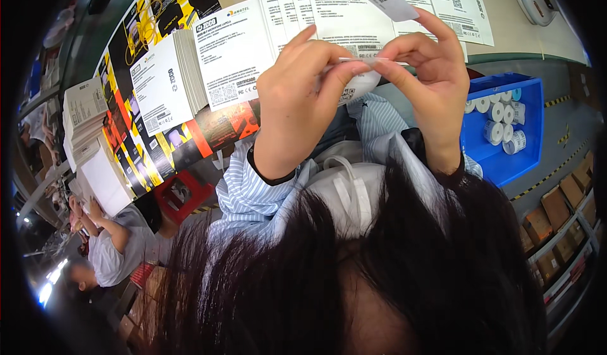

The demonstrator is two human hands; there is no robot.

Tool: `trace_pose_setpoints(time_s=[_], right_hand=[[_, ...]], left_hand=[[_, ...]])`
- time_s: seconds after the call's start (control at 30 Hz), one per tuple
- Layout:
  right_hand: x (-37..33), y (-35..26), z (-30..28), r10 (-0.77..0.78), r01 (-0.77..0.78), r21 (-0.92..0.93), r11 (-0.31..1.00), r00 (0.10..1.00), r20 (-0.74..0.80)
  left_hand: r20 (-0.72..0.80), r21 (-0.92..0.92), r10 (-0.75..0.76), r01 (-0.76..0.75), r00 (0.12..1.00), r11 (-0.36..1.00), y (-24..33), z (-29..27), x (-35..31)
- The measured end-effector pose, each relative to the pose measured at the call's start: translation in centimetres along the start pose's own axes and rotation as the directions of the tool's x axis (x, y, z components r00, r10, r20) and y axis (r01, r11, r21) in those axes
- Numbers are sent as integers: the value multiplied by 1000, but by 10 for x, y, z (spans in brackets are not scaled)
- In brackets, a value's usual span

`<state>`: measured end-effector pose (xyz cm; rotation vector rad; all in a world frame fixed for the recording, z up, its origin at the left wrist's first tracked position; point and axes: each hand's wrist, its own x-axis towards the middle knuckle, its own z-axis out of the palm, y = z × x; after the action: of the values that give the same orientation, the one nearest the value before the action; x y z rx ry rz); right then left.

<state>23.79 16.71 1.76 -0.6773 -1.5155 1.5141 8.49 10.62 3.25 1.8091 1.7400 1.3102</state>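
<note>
My left hand (292, 99) and my right hand (433, 80) meet over the near edge of the table. Thumbs and fingertips of both pinch the thin edge of a white label strip (359, 88), which curves down below them and carries a printed square code. A small white label (393, 4) with a square code sticks out at my right index fingertip. Under and beyond the hands, white printed sheets (344, 13) lie overlapped in a row. Left of my left hand is another such sheet (231, 51), beside a thick stack of printed sheets (161, 89).
Colourful printed sheeting (174, 143) covers the table's left part, with yellow rubber bands (147, 26) on it. More paper stacks (88, 118) stand farther left. A blue bin (528, 146) of white label rolls is at right. Another person (123, 244) works at left, near a red stool (190, 194).
</note>
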Motion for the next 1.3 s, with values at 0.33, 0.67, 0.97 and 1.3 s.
trace_pose_setpoints(time_s=[0.33, 0.67, 0.97, 1.3], right_hand=[[36, 14, -30, 214, -223, -21, 975, 955, -205], [52, 46, -26, 357, -362, -12, 932, 924, -136], [53, 46, -24, 376, -376, 22, 926, 918, -123], [46, 30, -1, 162, -204, -610, 766, 979, -124]], left_hand=[[164, -35, 24, -18, 986, 999, -7, 0, -2], [342, 46, -47, 34, 939, 998, -16, 12, -5], [353, 8, -57, 58, 934, 998, -16, 11, -4], [363, -7, -54, 61, 930, 998, -19, 12, -4]])
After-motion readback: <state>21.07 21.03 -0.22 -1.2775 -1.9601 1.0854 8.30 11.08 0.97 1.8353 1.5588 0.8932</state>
